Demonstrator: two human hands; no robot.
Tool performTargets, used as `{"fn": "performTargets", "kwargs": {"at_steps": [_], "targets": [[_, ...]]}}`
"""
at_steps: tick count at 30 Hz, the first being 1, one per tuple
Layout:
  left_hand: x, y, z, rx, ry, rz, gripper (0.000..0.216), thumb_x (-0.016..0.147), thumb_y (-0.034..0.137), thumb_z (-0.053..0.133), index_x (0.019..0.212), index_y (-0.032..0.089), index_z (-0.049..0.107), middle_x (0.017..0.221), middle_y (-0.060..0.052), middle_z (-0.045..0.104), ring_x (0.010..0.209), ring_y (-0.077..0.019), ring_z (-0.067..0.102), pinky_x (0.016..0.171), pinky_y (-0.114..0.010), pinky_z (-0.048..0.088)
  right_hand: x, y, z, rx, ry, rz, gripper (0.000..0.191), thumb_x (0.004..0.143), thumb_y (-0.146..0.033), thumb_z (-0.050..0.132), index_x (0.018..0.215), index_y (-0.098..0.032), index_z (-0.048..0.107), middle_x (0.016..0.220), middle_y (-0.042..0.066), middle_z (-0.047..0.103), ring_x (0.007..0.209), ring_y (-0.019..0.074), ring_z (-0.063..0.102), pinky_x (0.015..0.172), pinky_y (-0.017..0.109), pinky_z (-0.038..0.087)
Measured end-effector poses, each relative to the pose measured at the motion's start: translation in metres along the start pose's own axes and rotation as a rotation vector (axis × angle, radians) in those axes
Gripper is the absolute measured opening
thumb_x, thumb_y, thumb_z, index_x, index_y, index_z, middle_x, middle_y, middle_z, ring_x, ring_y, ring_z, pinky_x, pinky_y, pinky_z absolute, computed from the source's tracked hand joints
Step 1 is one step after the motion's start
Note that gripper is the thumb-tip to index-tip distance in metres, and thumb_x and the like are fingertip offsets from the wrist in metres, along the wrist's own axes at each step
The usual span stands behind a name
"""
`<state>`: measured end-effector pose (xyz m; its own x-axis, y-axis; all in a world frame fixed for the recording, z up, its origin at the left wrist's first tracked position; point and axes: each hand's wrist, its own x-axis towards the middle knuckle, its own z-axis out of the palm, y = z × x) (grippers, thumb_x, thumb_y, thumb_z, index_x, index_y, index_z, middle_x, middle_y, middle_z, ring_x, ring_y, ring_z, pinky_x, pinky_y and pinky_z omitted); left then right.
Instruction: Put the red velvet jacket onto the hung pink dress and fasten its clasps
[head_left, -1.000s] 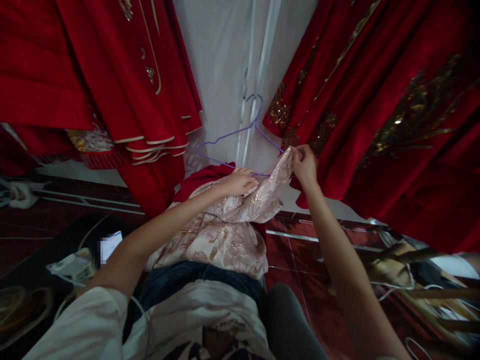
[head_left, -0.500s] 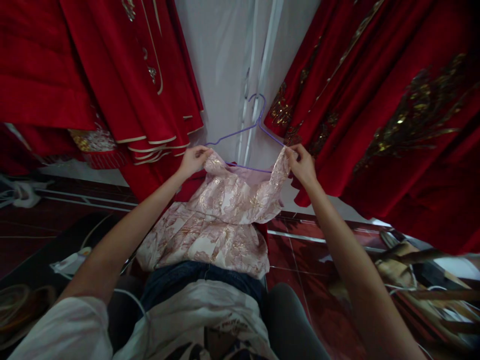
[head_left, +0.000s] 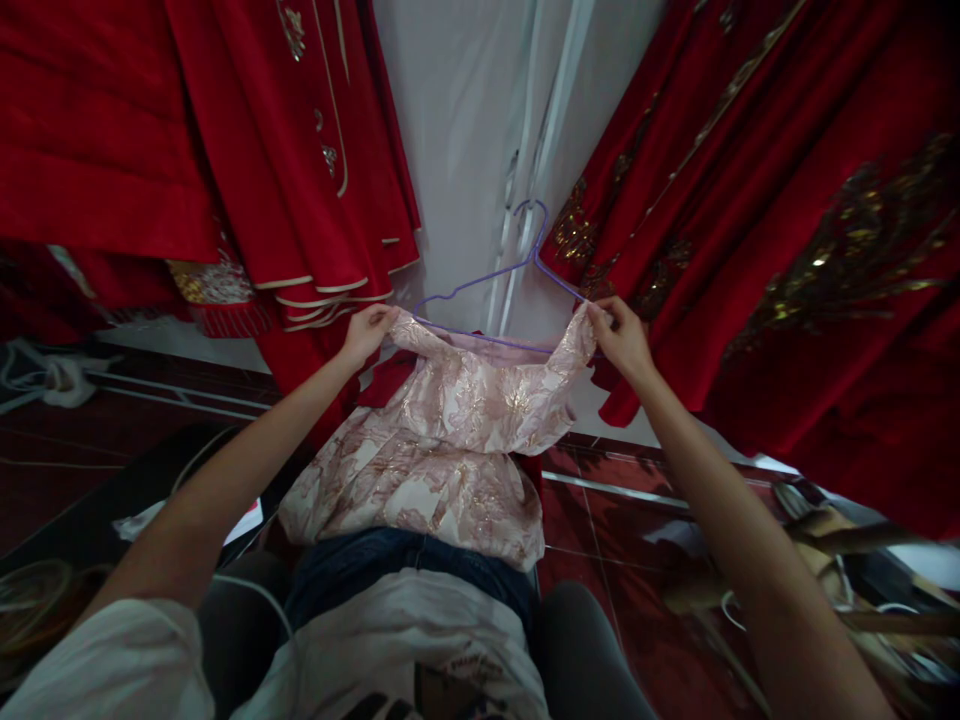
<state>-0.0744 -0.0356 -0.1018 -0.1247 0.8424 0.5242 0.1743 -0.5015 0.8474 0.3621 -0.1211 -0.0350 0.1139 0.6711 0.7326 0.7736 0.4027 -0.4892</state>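
Note:
A pale pink brocade garment [head_left: 450, 440] with a gold floral pattern hangs from a thin purple wire hanger [head_left: 517, 275] and drapes down onto my lap. My left hand [head_left: 367, 332] is closed on the garment's left shoulder at the hanger's left end. My right hand [head_left: 621, 338] pinches the right shoulder at the hanger's right end. The hanger's hook points up toward the white wall behind. A bit of red cloth [head_left: 386, 378] shows behind the pink garment.
Red garments with gold trim [head_left: 285, 170] hang at the left and red embroidered ones [head_left: 765, 230] at the right, with a white wall [head_left: 465, 140] between. Dark red floor tiles [head_left: 600, 500] lie below. Cables [head_left: 45, 375] and white items [head_left: 240, 520] sit at the left, clutter [head_left: 840, 560] at the right.
My left hand went from the middle of the garment to its left shoulder and spread it along the hanger. The right hand kept its grip. The view shifted slightly.

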Motion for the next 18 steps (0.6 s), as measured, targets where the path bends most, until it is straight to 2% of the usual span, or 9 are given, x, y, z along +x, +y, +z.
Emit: {"fn": "performTargets", "kwargs": {"at_steps": [3, 6, 10, 12, 15, 18], "targets": [[0.01, 0.012, 0.007, -0.015, -0.018, 0.034, 0.045, 0.07, 0.058, 0.069, 0.082, 0.015, 0.069, 0.082, -0.007, 0.072, 0.072, -0.0164, 0.064, 0.067, -0.026, 0.05, 0.002, 0.001, 0.002, 0.039, -0.033, 0.002, 0.035, 0.087, -0.053, 0.051, 0.087, -0.02, 0.061, 0.074, 0.0, 0.063, 0.067, 0.0152, 0.054, 0.063, 0.025, 0.041], [0.021, 0.039, 0.026, 0.006, -0.074, 0.082, 0.043, 0.071, 0.055, 0.071, 0.085, 0.015, 0.072, 0.086, -0.008, 0.073, 0.076, -0.0172, 0.064, 0.069, -0.026, 0.05, 0.002, 0.001, 0.006, 0.073, -0.054, -0.004, 0.034, 0.087, -0.052, 0.052, 0.084, -0.02, 0.06, 0.073, 0.0, 0.061, 0.067, 0.0147, 0.053, 0.064, 0.026, 0.042], [0.032, 0.078, 0.047, 0.069, -0.288, 0.092, 0.044, 0.065, 0.053, 0.078, 0.081, 0.012, 0.074, 0.079, -0.007, 0.072, 0.073, -0.0176, 0.063, 0.066, -0.025, 0.048, 0.0, 0.003, 0.009, 0.092, -0.034, 0.012, 0.031, 0.087, -0.05, 0.052, 0.083, -0.02, 0.059, 0.073, 0.0, 0.06, 0.067, 0.0147, 0.052, 0.065, 0.026, 0.041], [0.034, 0.086, 0.045, 0.062, -0.379, -0.002, 0.048, 0.066, 0.057, 0.076, 0.079, 0.01, 0.073, 0.071, -0.007, 0.07, 0.069, -0.0173, 0.063, 0.063, -0.025, 0.048, -0.001, 0.004, 0.009, 0.122, -0.032, 0.026, 0.03, 0.086, -0.049, 0.053, 0.082, -0.02, 0.059, 0.073, -0.001, 0.06, 0.068, 0.0147, 0.052, 0.065, 0.026, 0.041], [0.032, 0.078, 0.033, -0.069, -0.41, -0.226, 0.057, 0.078, 0.067, 0.058, 0.083, 0.011, 0.069, 0.065, -0.006, 0.065, 0.066, -0.017, 0.063, 0.06, -0.026, 0.049, -0.002, 0.006, 0.012, 0.186, -0.046, 0.037, 0.028, 0.086, -0.048, 0.055, 0.08, -0.021, 0.059, 0.071, -0.002, 0.058, 0.068, 0.0144, 0.052, 0.066, 0.026, 0.041], [0.021, 0.059, 0.032, -0.203, -0.395, -0.36, 0.046, 0.088, 0.057, 0.051, 0.091, 0.014, 0.066, 0.066, -0.003, 0.065, 0.069, -0.0151, 0.061, 0.063, -0.026, 0.051, -0.002, 0.008, 0.018, 0.246, -0.056, 0.047, 0.029, 0.086, -0.049, 0.055, 0.078, -0.021, 0.058, 0.07, -0.003, 0.057, 0.067, 0.0139, 0.052, 0.066, 0.026, 0.04]]}}
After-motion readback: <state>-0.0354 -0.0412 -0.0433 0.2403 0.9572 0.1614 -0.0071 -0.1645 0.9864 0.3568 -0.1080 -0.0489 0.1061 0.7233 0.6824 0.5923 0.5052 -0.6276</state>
